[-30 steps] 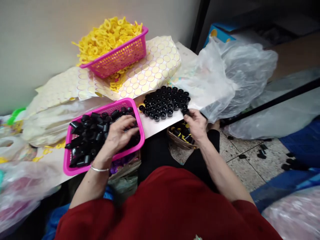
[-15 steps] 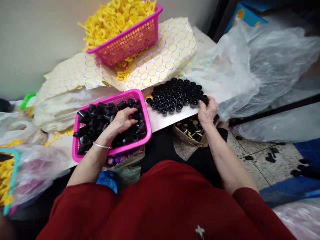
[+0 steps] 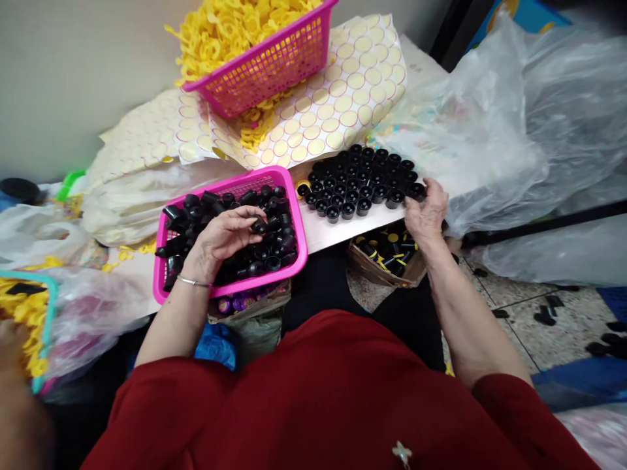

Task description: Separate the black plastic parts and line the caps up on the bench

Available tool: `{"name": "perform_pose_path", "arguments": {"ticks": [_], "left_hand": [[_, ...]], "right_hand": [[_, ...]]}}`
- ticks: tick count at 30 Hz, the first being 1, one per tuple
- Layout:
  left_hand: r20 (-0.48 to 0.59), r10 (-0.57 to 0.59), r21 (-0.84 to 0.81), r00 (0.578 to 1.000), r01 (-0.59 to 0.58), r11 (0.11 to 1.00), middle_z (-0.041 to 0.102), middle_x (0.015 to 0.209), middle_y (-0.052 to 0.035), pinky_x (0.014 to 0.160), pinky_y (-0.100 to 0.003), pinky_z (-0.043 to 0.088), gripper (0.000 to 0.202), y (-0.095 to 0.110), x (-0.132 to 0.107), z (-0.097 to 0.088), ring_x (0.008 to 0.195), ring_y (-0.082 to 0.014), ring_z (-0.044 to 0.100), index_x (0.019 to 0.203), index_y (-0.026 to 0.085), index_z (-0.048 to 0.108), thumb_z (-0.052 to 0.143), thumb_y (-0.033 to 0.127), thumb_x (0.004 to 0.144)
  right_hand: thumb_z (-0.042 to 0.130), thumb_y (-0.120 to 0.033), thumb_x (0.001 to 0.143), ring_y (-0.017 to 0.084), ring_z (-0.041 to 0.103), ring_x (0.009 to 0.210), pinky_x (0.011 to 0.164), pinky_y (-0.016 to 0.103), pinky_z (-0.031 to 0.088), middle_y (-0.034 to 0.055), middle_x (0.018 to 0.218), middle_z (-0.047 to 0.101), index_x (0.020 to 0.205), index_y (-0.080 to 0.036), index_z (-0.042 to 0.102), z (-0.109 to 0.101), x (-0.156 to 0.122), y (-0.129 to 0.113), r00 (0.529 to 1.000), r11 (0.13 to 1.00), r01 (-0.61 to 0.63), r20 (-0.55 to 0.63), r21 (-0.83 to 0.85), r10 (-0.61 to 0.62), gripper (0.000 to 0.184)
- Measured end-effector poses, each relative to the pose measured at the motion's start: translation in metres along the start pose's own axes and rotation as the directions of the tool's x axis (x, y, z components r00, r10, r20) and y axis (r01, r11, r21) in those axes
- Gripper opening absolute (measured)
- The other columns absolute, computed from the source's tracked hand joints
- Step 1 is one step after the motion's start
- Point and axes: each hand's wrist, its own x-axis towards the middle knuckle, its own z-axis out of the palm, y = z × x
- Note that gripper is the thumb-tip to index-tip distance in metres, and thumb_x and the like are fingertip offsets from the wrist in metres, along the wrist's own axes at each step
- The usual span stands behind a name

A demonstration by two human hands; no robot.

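Observation:
Over a pink basket (image 3: pixel 302 245) full of loose black plastic pieces (image 3: pixel 193 215), my left hand (image 3: pixel 228 232) is closed, with a small black plastic cup (image 3: pixel 258 225) pinched between thumb and fingers. To the right, a block of upright black cups (image 3: pixel 353 184) stands in close rows on the white board, their round mouths facing up. At the right end of this block, my right hand (image 3: pixel 427 207) has its thumb and fingers closed on another black cup (image 3: pixel 415 191).
A second pink basket (image 3: pixel 274 72), heaped with yellow plastic pieces (image 3: pixel 245 32), stands behind on sheets of round stickers (image 3: pixel 337 91). Clear plastic bags (image 3: pixel 490 130) lie at the right. A cardboard box (image 3: pixel 409 271) of black and yellow parts sits below. Another person's hand (image 3: pixel 12 346) is at far left.
My left hand has come up from among the black pieces and now pinches one. My right hand stays on the cup at the end of the rows. The whole view has shifted slightly.

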Motion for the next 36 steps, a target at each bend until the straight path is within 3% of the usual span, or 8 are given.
{"name": "perform_pose_path", "arguments": {"ticks": [7, 10, 13, 19, 22, 25, 30, 36], "left_hand": [[-0.013, 0.036, -0.069, 0.999, -0.036, 0.997, 0.066, 0.077, -0.0102, 0.045, -0.023, 0.037, 0.023, 0.001, -0.011, 0.003, 0.054, -0.0117, 0.050, 0.073, 0.014, 0.065, 0.066, 0.037, 0.070], [-0.039, 0.080, 0.016, 0.996, -0.079, 0.997, 0.060, 0.065, -0.0055, 0.042, -0.021, 0.029, 0.029, 0.000, -0.024, 0.003, 0.049, -0.0097, 0.044, 0.066, 0.015, 0.060, 0.072, 0.042, 0.065], [-0.080, 0.157, 0.251, 0.984, -0.132, 0.959, 0.055, 0.058, -0.0004, 0.045, -0.022, 0.031, 0.030, -0.005, -0.040, -0.004, 0.050, -0.0084, 0.043, 0.060, 0.015, 0.056, 0.081, 0.032, 0.054], [0.102, 0.137, 0.773, 0.985, -0.165, 0.613, 0.058, 0.073, 0.0003, 0.061, -0.026, 0.043, 0.032, -0.020, -0.063, -0.015, 0.067, -0.0142, 0.055, 0.082, 0.018, 0.074, 0.081, 0.040, 0.060], [0.161, 0.106, 0.873, 0.981, -0.192, 0.449, 0.056, 0.079, 0.0005, 0.066, -0.027, 0.044, 0.041, -0.024, -0.061, -0.009, 0.070, -0.0151, 0.056, 0.092, 0.020, 0.075, 0.081, 0.046, 0.061], [0.218, 0.112, 0.893, 0.970, -0.244, 0.378, 0.054, 0.077, 0.0006, 0.067, -0.028, 0.043, 0.039, -0.023, -0.057, -0.003, 0.069, -0.0147, 0.055, 0.089, 0.019, 0.074, 0.078, 0.049, 0.065], [0.215, 0.154, 0.854, 0.964, -0.262, 0.450, 0.063, 0.079, -0.0016, 0.068, -0.027, 0.044, 0.030, -0.018, -0.058, -0.005, 0.072, -0.0162, 0.058, 0.079, 0.018, 0.071, 0.069, 0.046, 0.072], [-0.183, 0.230, 0.612, 0.956, -0.072, 0.787, 0.061, 0.060, -0.0010, 0.052, -0.025, 0.036, 0.036, -0.027, -0.065, -0.028, 0.054, -0.0123, 0.048, 0.083, 0.014, 0.074, 0.074, 0.046, 0.065]], "right_hand": [[0.063, -0.027, 0.071, 0.032, 0.056, 0.108, 0.093, 0.057, 0.047, 0.0121, 0.114, 0.059, 0.124, -0.019, 0.050, -0.010, -0.006, 0.001, 1.000, 0.999, 0.023, 0.017, 0.045, -0.024, 0.055], [0.063, -0.030, 0.074, 0.029, 0.058, 0.105, 0.085, 0.049, 0.053, 0.0127, 0.113, 0.058, 0.116, -0.021, 0.055, -0.024, -0.021, 0.002, 0.997, 0.994, 0.059, -0.056, 0.093, -0.054, 0.044], [0.062, -0.033, 0.076, 0.026, 0.061, 0.096, 0.077, 0.045, 0.056, 0.0117, 0.107, 0.058, 0.107, -0.022, 0.059, -0.037, -0.047, 0.003, 0.997, 0.988, 0.064, -0.052, 0.143, -0.057, 0.033], [0.065, -0.033, 0.073, 0.022, 0.061, 0.080, 0.063, 0.040, 0.057, 0.0085, 0.099, 0.059, 0.092, -0.020, 0.062, -0.043, -0.099, -0.003, 0.997, 0.973, -0.012, 0.075, 0.230, -0.006, 0.023], [0.066, -0.032, 0.074, 0.020, 0.062, 0.078, 0.063, 0.038, 0.057, 0.0084, 0.100, 0.060, 0.091, -0.019, 0.063, -0.040, -0.106, -0.016, 0.993, 0.960, -0.038, 0.117, 0.276, 0.006, 0.022], [0.065, -0.032, 0.077, 0.020, 0.063, 0.082, 0.066, 0.037, 0.058, 0.0080, 0.103, 0.061, 0.095, -0.020, 0.063, -0.038, -0.105, -0.038, 0.984, 0.944, -0.003, 0.169, 0.330, -0.056, 0.021], [0.063, -0.031, 0.081, 0.020, 0.063, 0.085, 0.067, 0.036, 0.059, 0.0081, 0.107, 0.062, 0.098, -0.022, 0.063, -0.042, -0.103, -0.077, 0.961, 0.905, 0.102, 0.193, 0.414, -0.196, 0.019], [0.063, -0.026, 0.082, 0.019, 0.064, 0.085, 0.067, 0.035, 0.058, 0.0082, 0.107, 0.064, 0.096, -0.022, 0.064, -0.043, -0.113, -0.092, 0.932, 0.870, 0.154, 0.224, 0.468, -0.286, 0.014]]}}
